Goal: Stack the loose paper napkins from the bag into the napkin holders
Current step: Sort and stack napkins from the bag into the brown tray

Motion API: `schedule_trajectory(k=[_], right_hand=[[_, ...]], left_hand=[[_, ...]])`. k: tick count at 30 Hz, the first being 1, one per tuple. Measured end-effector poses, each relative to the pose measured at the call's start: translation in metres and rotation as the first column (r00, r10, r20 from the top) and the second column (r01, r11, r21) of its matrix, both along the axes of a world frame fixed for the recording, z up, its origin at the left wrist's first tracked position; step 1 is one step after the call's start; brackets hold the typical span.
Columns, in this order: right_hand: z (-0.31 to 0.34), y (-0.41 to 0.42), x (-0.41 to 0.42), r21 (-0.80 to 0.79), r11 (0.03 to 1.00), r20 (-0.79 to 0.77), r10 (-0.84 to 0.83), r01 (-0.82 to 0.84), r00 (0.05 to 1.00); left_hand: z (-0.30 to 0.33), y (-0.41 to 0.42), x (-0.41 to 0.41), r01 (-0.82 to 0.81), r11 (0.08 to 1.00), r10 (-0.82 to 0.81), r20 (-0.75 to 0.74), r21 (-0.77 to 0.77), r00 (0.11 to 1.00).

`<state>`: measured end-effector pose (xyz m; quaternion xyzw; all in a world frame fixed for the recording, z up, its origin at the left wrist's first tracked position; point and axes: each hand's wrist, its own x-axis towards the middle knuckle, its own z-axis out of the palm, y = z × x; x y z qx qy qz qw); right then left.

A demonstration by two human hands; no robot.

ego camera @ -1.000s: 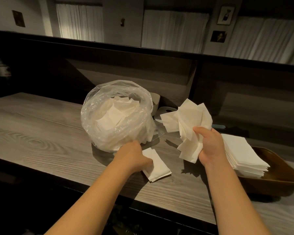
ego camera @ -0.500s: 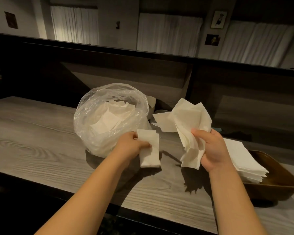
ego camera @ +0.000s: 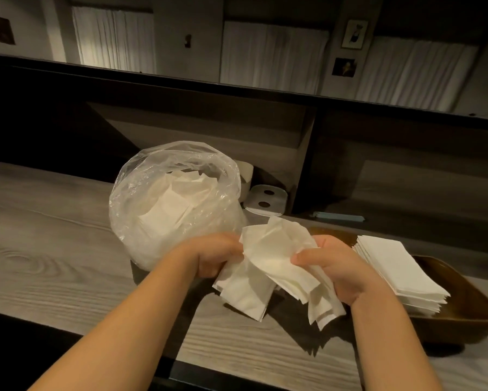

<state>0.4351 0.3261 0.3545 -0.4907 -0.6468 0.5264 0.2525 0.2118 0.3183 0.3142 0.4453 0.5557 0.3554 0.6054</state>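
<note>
A clear plastic bag of loose white napkins stands open on the wooden counter. Just in front of it, both hands meet around a messy bunch of white napkins. My left hand grips the bunch's left side, with folded napkins hanging below it. My right hand holds the right side, thumb on top. To the right, a brown wooden napkin holder carries a neat stack of napkins.
The grey wood-grain counter runs left to right, with its dark front edge close to me. Behind the bag lie a clear plastic piece with two dark spots and a light blue strip. A dark partition wall rises behind.
My left hand picked a folded napkin off the counter and carried it right to the bunch in my right hand. The right hand lowered the bunch, and both hands now hold it together.
</note>
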Motion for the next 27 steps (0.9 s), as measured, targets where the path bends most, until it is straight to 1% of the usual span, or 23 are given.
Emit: schedule_trajectory(k=[2, 4, 7, 9, 10, 12, 13, 15, 17, 19, 20, 23, 26, 27], right_hand=[[-0.001, 0.001, -0.003, -0.002, 1.000, 0.052, 0.004, -0.004, 0.999], [-0.002, 0.002, -0.007, -0.005, 1.000, 0.067, -0.003, 0.004, 0.998], [-0.006, 0.000, -0.011, -0.011, 0.999, 0.029, -0.034, 0.034, 0.999], [-0.008, 0.000, -0.011, 0.024, 0.996, -0.051, -0.082, 0.083, 0.995], [-0.009, 0.000, -0.011, 0.034, 0.991, -0.118, -0.121, 0.126, 0.986], [-0.008, 0.001, -0.012, 0.006, 0.977, -0.273, -0.205, 0.215, 0.940], [-0.007, 0.001, -0.012, -0.013, 0.970, -0.325, -0.233, 0.242, 0.917], [-0.007, 0.002, -0.012, -0.035, 0.970, -0.361, -0.235, 0.239, 0.902], [-0.008, 0.000, -0.012, -0.058, 0.983, -0.351, -0.185, 0.176, 0.918], [-0.009, -0.002, -0.015, -0.073, 0.987, -0.318, -0.156, 0.140, 0.935], [-0.010, -0.002, -0.017, -0.063, 0.986, -0.303, -0.167, 0.155, 0.938], [-0.014, -0.001, -0.025, -0.006, 0.974, -0.270, -0.220, 0.227, 0.937], [-0.017, 0.000, -0.032, -0.007, 0.974, -0.252, -0.220, 0.226, 0.942], [-0.018, 0.001, -0.033, 0.002, 0.975, -0.236, -0.216, 0.222, 0.948]], left_hand=[[-0.009, -0.001, 0.000, 0.016, 1.000, -0.014, 0.081, -0.016, 0.997], [-0.009, -0.005, 0.002, -0.006, 0.999, 0.011, 0.154, -0.032, 0.988], [-0.003, -0.009, 0.006, 0.027, 0.999, -0.018, 0.286, -0.027, 0.958], [0.001, -0.012, 0.007, 0.037, 0.998, -0.018, 0.349, -0.046, 0.937], [0.001, -0.013, 0.006, 0.035, 0.998, -0.011, 0.362, -0.059, 0.932], [0.002, -0.016, 0.004, 0.024, 0.996, 0.007, 0.343, -0.086, 0.939], [0.000, -0.018, 0.003, 0.004, 0.996, 0.024, 0.322, -0.088, 0.947], [-0.003, -0.019, 0.005, -0.066, 0.997, 0.077, 0.265, -0.051, 0.961], [-0.007, -0.015, 0.013, -0.202, 0.979, 0.194, 0.269, 0.003, 0.944], [-0.009, -0.011, 0.020, -0.330, 0.944, 0.313, 0.348, -0.010, 0.884], [-0.011, -0.009, 0.022, -0.348, 0.937, 0.331, 0.387, -0.028, 0.860], [-0.011, -0.010, 0.029, -0.338, 0.939, 0.327, 0.487, -0.069, 0.810], [-0.007, -0.010, 0.031, -0.276, 0.958, 0.262, 0.606, -0.072, 0.751], [-0.006, -0.011, 0.031, -0.246, 0.966, 0.239, 0.622, -0.077, 0.746]])
